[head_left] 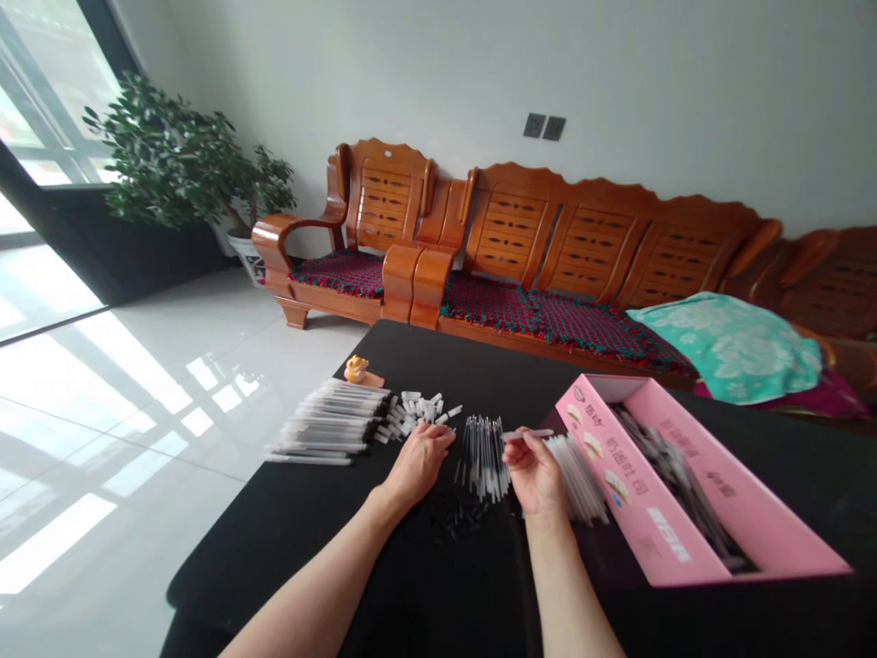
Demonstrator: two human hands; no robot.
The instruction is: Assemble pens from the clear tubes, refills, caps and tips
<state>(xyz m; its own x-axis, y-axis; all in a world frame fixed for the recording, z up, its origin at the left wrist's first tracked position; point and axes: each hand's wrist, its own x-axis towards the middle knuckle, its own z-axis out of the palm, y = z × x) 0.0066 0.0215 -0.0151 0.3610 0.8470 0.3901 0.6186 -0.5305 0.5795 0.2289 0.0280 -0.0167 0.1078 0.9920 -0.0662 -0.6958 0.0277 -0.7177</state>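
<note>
Lying open at the right of a black table [274, 548]: a pink carton [767, 493], printed on its inner walls and holding a long heap of dark pens [675, 480] stretching from its far end to its near end. Leaning against the carton's left side and spilling toward the middle of the table: a loose sheaf of clear tubes [579, 480], just beside the right hand [534, 473]. Pinching a thin white pen [527, 435] crosswise: that same hand, raised a little off the table, its thumb and fingers [521, 448] clamped together on the barrel, with the right forearm [568, 585] reaching in from the near edge. Resting palm-down left of centre: the left hand [419, 464], its fingers [438, 439] lying together and gently curled, pointing far and to the right, just beside a scatter of white caps [417, 413]; anything tucked beneath them, impossible to tell. Standing between the two hands: an upright bunch of thin tubes [485, 457], with small black parts [458, 516] lying in a loose patch on the near side. Further left, lying side by side in a flat stack: white pens [329, 420] with black ends. Sitting at the far edge behind them: a small orange figurine [355, 368]. Beyond the table: a wooden sofa [582, 238] with red woven cushions, a teal cloth [726, 347] bunched on its right end, and a potted plant [182, 155] by the window.
</note>
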